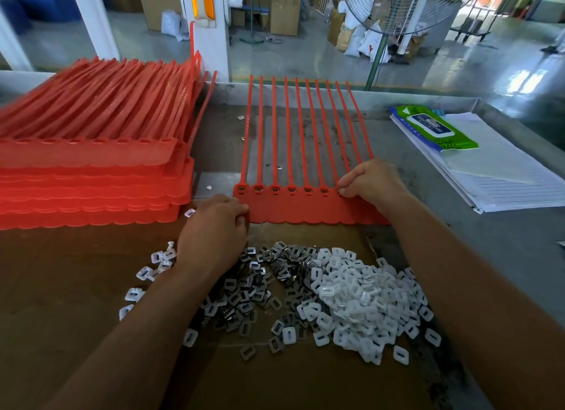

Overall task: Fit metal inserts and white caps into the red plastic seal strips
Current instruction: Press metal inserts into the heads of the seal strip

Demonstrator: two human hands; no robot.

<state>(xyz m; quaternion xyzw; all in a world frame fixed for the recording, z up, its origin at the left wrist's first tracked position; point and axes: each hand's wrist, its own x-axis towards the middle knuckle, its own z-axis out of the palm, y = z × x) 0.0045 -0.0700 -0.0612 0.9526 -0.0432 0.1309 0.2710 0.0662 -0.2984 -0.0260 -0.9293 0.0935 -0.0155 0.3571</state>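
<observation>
Covering sockets on the red seal strip (305, 211), the right grip (371, 183) curls, hold unclear; left grip (214, 226) pinches its corner.

Factory floor — stacked red seal strips (88, 171), cartons (284, 12), industrial fan (406, 9).

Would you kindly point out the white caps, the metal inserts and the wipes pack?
White caps (363, 299): head view, pile's middle.
Metal inserts (266, 275): head view, pile's middle.
Wipes pack (429, 125): head view, its white lid.

Red strip stack (91, 171) blocking frame left, red strip sheet (305, 209) spanning centre, cap-and-insert pile (345, 296) crowding lower centre; cardboard (61, 287) lying open lower left.
</observation>
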